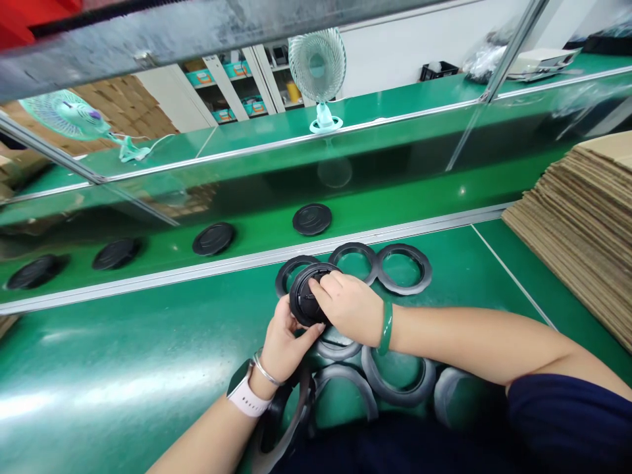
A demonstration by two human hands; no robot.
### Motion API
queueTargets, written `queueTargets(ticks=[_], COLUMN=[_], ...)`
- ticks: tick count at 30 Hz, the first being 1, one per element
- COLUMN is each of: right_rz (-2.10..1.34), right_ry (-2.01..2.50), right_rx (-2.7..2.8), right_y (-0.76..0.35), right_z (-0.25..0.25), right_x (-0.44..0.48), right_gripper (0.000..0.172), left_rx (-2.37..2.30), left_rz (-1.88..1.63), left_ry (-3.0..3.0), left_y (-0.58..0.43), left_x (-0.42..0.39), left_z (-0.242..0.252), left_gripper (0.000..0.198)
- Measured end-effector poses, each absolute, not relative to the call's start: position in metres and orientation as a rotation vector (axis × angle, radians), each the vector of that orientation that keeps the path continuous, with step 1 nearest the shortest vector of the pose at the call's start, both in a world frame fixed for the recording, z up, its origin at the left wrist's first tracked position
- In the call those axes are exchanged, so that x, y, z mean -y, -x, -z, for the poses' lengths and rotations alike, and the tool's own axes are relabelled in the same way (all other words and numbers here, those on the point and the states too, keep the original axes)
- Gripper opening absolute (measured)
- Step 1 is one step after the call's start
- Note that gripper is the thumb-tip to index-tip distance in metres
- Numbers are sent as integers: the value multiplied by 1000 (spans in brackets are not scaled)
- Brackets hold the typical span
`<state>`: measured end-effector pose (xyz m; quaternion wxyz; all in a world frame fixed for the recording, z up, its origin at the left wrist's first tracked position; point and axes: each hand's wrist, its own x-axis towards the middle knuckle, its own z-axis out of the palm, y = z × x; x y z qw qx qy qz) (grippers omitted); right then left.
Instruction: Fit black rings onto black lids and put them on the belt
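My left hand [289, 339] grips a black round plastic part [305, 299] by its lower left rim, thumb at the near edge. The part is tilted above the green table and has a recessed centre. My right hand [348, 303] is over its right side, with the fingers bent and pressed to the inside of the part. Whatever lies under the right palm is hidden. Just behind are black rings, one partly covered [285, 276] and two in plain sight [353, 249] [425, 270]. More grey-black rings [395, 392] lie nearer my body, partly covered by my arms.
Beyond a metal rail [148, 280], several black discs [312, 218] lie spaced out on a green belt [395, 207]. Stacked cardboard sheets [577, 210] stand at the right. Past a clear panel are two fans [318, 66] on a green bench. A metal beam [148, 46] crosses overhead.
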<state>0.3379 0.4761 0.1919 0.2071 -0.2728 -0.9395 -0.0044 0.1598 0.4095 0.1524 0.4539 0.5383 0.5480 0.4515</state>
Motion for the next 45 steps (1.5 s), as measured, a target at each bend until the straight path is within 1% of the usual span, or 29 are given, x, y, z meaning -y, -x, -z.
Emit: queueTargets(ticks=[5,8,10,12,13,15,17,19,23,28,32,39,45], right_rz=[12,-100,-287,-567,-721,-978,-1107,-1151,-1257,-1272,-1269,-1244,-1369], right_ry=[639,592,641,749,808,904,958,964,978,1018,1054,1152,1123], right_rx=[2600,2388,2144,1959,1913,1875,1852,1831,1805,1793,1821,1854,1790], right_y=[-343,-349,-352,-352,-352,-350,-347,-344,-339,-337,-337,-337,-337], right_z=[-197,-197,-196,-193,-192,-189,-187,-185,-183,-185,-184,-183,-184], right_x=[-485,-492,-495,-497,-498,-500,-500,-499,-496,-496,-496,-496,-499], right_gripper=[31,25,31,36,34,23,13,11,9,14,17,17,17], left_rx=[-1349,-1333,-1346,-1371,-1380,-1371,-1321,-1294,-1415,-1505,-1517,-1627,-1634], left_rz=[-1144,-1196,-1244,-1274,-1270,-1235,-1213,-1235,-1212,-1184,-1169,-1101,-1111], left_ry=[-1296,-1241,-1232,-1245,-1252,-1267,-1297,-1357,-1451,-1461,-1472,-1552,-1575], left_y=[-161,-163,-164,-163,-163,-161,-158,-156,-155,-158,-160,-159,-160], left_x=[-409,-408,-406,-404,-403,-401,-400,-398,-396,-395,-396,-396,-396], left_z=[-152,-154,-155,-157,-157,-158,-158,-158,-160,-164,-167,-167,-164], left_gripper=[63,65,65,64,65,71,78,76,60,54,52,56,53])
